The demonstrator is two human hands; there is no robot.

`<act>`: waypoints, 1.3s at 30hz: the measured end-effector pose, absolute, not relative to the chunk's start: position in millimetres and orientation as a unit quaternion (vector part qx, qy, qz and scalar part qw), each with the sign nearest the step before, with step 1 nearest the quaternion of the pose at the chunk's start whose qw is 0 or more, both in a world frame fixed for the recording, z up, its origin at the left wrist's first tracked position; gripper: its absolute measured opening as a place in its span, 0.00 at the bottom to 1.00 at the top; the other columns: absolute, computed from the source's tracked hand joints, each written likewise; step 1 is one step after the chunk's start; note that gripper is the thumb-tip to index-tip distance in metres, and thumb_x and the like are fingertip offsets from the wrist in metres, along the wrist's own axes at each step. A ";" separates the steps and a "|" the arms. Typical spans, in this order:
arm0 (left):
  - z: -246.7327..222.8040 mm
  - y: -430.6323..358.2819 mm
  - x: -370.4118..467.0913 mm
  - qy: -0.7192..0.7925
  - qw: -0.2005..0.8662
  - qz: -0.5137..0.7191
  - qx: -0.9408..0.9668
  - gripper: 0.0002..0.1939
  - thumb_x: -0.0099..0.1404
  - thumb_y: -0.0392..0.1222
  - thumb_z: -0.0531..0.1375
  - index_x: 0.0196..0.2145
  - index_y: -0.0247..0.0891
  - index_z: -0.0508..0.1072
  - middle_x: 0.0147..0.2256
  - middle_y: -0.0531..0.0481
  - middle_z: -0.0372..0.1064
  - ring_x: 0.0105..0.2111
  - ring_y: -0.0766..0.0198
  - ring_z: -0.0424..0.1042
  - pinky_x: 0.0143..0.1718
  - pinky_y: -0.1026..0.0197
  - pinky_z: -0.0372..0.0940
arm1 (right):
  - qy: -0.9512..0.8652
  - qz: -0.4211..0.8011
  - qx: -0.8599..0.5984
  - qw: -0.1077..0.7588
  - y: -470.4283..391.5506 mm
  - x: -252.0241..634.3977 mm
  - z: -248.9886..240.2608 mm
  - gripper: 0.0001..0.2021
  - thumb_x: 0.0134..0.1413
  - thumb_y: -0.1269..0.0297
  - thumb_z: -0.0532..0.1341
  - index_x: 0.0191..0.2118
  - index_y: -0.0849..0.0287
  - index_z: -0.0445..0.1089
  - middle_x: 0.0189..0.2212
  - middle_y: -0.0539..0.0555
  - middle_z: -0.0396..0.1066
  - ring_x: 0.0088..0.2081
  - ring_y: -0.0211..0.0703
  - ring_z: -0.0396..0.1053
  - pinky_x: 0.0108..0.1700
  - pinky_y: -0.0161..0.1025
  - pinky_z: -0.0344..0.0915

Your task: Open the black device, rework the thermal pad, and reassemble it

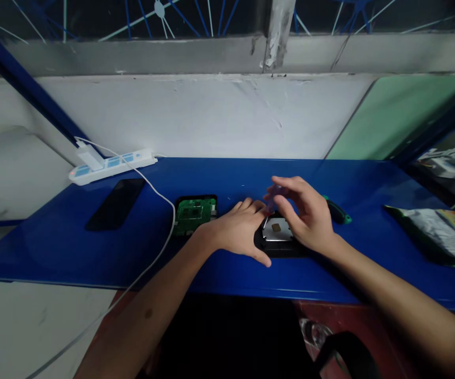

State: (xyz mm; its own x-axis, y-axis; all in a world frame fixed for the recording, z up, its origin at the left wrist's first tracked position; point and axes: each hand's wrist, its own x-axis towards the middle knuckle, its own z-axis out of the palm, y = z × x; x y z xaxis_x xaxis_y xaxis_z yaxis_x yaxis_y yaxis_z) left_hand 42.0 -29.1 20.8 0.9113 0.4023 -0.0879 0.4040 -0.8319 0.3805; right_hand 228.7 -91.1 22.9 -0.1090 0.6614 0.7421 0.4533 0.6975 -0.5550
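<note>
My left hand (pixel 240 227) lies with outstretched fingers along the left edge of a black plastic casing (pixel 280 250), its thumb apart near the front. Inside the casing sits a silvery metal plate (pixel 283 232) with a small brownish square on it. Above the casing, my right hand (pixel 305 210) is closed round the translucent purple handle of a screwdriver (pixel 276 196). Its thin shaft points down at the plate's left side; I cannot tell what the tip touches. Left of my left hand is a green circuit board (pixel 193 213) in a black shell.
A green-and-black tool handle (pixel 338 211) lies right of my right hand. Farther left are a black phone (pixel 116 204) and a white power strip (pixel 112 165). A white cable (pixel 160 252) crosses the blue table (pixel 73 252). A foil packet (pixel 436 234) lies at the right.
</note>
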 end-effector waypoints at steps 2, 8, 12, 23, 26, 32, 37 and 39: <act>20.2 -28.7 41.7 0.209 0.203 -0.004 0.957 0.62 0.48 0.72 0.69 0.69 0.38 0.51 0.69 0.33 0.50 0.69 0.32 0.45 0.67 0.35 0.45 | -0.739 0.076 -0.370 0.559 -88.8 229.3 21.4 0.24 0.61 0.74 0.63 0.60 0.46 0.67 0.42 0.53 0.71 0.41 0.44 0.73 0.42 0.47 0.74; 17.7 -27.3 41.1 0.203 0.209 -0.001 0.957 0.61 0.48 0.73 0.68 0.69 0.39 0.51 0.70 0.34 0.48 0.69 0.32 0.45 0.67 0.34 0.45 | -0.739 0.064 -0.362 0.565 -88.5 229.3 20.0 0.23 0.61 0.73 0.64 0.59 0.46 0.68 0.44 0.54 0.70 0.41 0.45 0.74 0.41 0.49 0.74; 21.7 -28.8 42.1 0.197 0.211 0.015 0.957 0.61 0.49 0.69 0.70 0.70 0.41 0.48 0.71 0.36 0.45 0.70 0.34 0.44 0.67 0.36 0.45 | -0.743 0.091 -0.361 0.556 -93.5 228.2 22.7 0.20 0.66 0.71 0.58 0.61 0.48 0.66 0.52 0.57 0.69 0.45 0.46 0.76 0.43 0.49 0.76; 19.9 -29.2 42.3 0.202 0.204 0.030 0.957 0.58 0.49 0.70 0.70 0.68 0.43 0.54 0.66 0.35 0.54 0.65 0.32 0.52 0.64 0.35 0.50 | -0.756 0.043 -0.383 0.530 -98.3 232.0 29.6 0.19 0.69 0.70 0.51 0.61 0.50 0.66 0.57 0.57 0.72 0.57 0.51 0.72 0.54 0.54 0.75; 22.2 -30.2 43.0 0.203 0.199 0.027 0.959 0.57 0.50 0.69 0.70 0.68 0.42 0.53 0.66 0.36 0.54 0.65 0.34 0.53 0.65 0.36 0.50 | -0.750 0.063 -0.389 0.531 -98.7 231.6 29.6 0.20 0.69 0.71 0.52 0.62 0.49 0.65 0.58 0.57 0.71 0.50 0.47 0.77 0.51 0.50 0.75; 21.5 -30.1 44.1 0.200 0.197 0.033 0.959 0.54 0.50 0.69 0.70 0.66 0.41 0.56 0.65 0.37 0.56 0.64 0.35 0.55 0.64 0.37 0.51 | -0.730 0.068 -0.396 0.553 -95.4 229.5 23.4 0.21 0.66 0.70 0.58 0.62 0.48 0.65 0.47 0.55 0.72 0.43 0.45 0.77 0.45 0.49 0.76; 19.8 -29.3 44.8 0.197 0.209 0.031 0.957 0.54 0.50 0.69 0.70 0.66 0.42 0.57 0.64 0.37 0.58 0.65 0.34 0.54 0.64 0.36 0.51 | -0.717 0.074 -0.393 0.570 -93.5 230.9 18.2 0.20 0.61 0.67 0.65 0.57 0.48 0.68 0.45 0.55 0.70 0.42 0.47 0.75 0.41 0.50 0.77; 20.0 -29.4 45.0 0.194 0.211 0.034 0.957 0.54 0.51 0.68 0.70 0.67 0.43 0.55 0.66 0.37 0.56 0.66 0.33 0.51 0.64 0.35 0.49 | -0.727 0.081 -0.388 0.560 -95.4 230.7 20.7 0.18 0.64 0.67 0.61 0.59 0.48 0.67 0.48 0.57 0.70 0.44 0.47 0.76 0.42 0.49 0.77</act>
